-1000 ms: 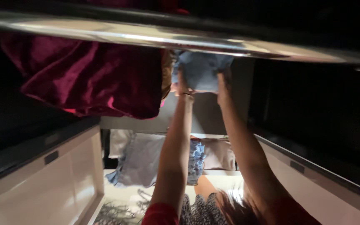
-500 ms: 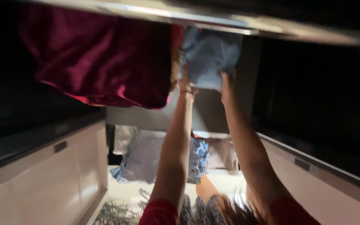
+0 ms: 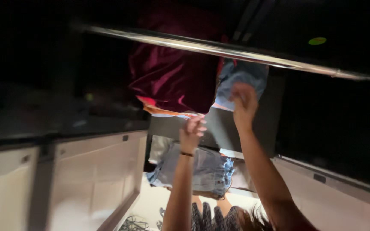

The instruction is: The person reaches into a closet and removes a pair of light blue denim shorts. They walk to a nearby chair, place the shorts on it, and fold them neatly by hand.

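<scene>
Blue garment (image 3: 241,81) touched by right hand (image 3: 244,102); left hand (image 3: 192,130) open.

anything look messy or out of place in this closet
Somewhat. The light blue garment is bunched against the metal rod rather than hanging flat, with the right hand on it. Below, the denim piece lies rumpled over a shelf edge. The left hand is off the clothes.

The scene was dim, its upper half almost black. Glare streaked along the metal rail (image 3: 219,48), and the pale cabinet panels (image 3: 95,179) glowed below. Motion blur softened everything, the raised hands included.
</scene>
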